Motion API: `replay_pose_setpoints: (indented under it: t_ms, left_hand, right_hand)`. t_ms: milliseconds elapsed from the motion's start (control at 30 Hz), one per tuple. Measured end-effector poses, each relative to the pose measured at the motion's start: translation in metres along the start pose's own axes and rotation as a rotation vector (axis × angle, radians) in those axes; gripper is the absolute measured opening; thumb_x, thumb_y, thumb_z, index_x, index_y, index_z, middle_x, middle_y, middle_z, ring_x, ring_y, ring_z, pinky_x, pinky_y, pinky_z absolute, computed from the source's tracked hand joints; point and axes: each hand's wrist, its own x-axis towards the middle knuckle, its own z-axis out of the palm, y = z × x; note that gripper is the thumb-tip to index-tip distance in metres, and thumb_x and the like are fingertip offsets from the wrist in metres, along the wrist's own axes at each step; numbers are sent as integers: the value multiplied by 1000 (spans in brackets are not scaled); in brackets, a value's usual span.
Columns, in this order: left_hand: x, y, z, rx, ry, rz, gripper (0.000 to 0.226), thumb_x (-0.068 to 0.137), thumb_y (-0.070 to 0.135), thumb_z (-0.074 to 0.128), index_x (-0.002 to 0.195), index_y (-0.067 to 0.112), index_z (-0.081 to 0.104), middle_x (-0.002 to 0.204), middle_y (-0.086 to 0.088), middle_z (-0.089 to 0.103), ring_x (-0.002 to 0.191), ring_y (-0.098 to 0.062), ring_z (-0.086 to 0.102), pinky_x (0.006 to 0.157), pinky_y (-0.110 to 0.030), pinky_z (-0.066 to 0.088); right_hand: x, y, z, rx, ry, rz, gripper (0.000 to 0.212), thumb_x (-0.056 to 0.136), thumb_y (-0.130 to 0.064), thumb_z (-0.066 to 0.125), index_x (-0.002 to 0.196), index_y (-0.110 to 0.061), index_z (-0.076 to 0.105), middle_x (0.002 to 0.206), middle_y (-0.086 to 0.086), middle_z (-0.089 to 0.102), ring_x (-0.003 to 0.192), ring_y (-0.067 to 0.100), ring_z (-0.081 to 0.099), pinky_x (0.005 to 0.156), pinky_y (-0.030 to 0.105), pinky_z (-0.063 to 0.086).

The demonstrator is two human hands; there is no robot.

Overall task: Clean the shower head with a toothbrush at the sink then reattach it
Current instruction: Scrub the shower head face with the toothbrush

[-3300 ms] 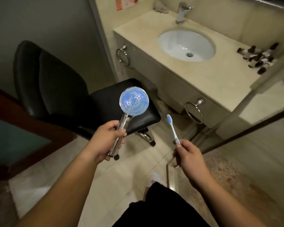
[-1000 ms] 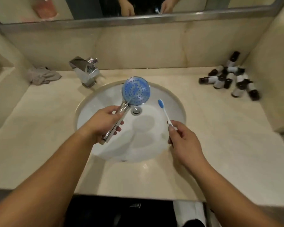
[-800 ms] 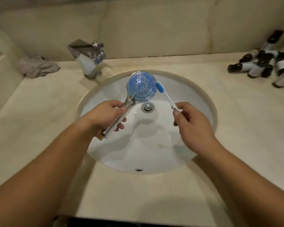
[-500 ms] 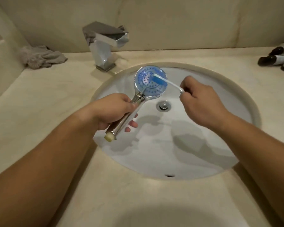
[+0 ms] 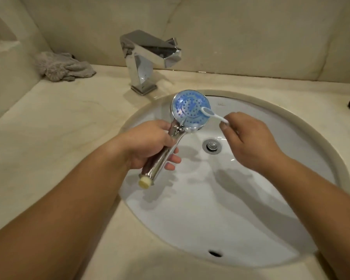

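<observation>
1. My left hand grasps the chrome handle of the shower head, face up over the sink.
2. My right hand pinches the toothbrush; its bristles lie on the face, above my left grip.
3. I think short, light strokes across the nozzle holes are best, with the handle held steady.

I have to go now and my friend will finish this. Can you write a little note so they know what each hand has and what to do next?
Left hand grips the chrome handle of the shower head, held over the sink.
Right hand pinches the toothbrush, its head resting on the blue face.
Done: shower head is off its hose and at the sink.
Left: scrub the whole face, probably rinse under the faucet, which shows no water running, then reattach it.
</observation>
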Motion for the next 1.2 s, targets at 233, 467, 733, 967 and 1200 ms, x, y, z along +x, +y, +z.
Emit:
replay_pose_setpoints:
  t_ms: [233, 467, 733, 967, 1200]
  left_hand:
    - [-5, -21, -4, -40, 56, -19, 28, 102, -4, 49, 123, 14, 54, 111, -18, 68, 80, -25, 69, 60, -40, 56]
    - [-11, -23, -20, -146, 82, 64, 33, 100, -6, 48, 126, 12, 57, 105, -18, 68, 72, -23, 66, 53, -36, 54]
    - [-14, -25, -7, -113, 0, 57, 31, 100, -6, 49, 123, 10, 63, 100, -17, 67, 70, -23, 66, 52, -35, 56]
    - [-14, -22, -6, -11, 44, 66, 22, 102, 1, 50, 117, 11, 62, 95, -15, 66, 64, -20, 64, 51, -35, 54]
    - [-12, -24, -8, -58, 65, 87, 14, 107, 15, 52, 117, 10, 60, 94, -15, 65, 63, -22, 62, 51, -35, 52]
  right_hand:
    - [-6, -6, 8, 112, -122, 9, 23, 100, -29, 47, 78, -24, 50, 64, -10, 48, 63, 5, 48, 54, 24, 30]
    - [-8, -8, 5, 197, -149, 99, 21, 99, -28, 49, 83, -21, 59, 63, -13, 53, 68, 0, 50, 53, 15, 33]
    - [-12, -7, 1, 214, -149, 91, 28, 100, -28, 48, 72, -25, 49, 65, -34, 52, 64, 0, 49, 51, 17, 32]
    - [-10, -8, -4, 155, -140, 21, 22, 100, -29, 47, 84, -20, 59, 66, -9, 54, 67, 8, 51, 60, 30, 41]
    - [-12, -14, -7, 165, -165, 14, 27, 96, -41, 48, 80, -21, 58, 68, -5, 53, 67, 13, 50, 62, 32, 41]
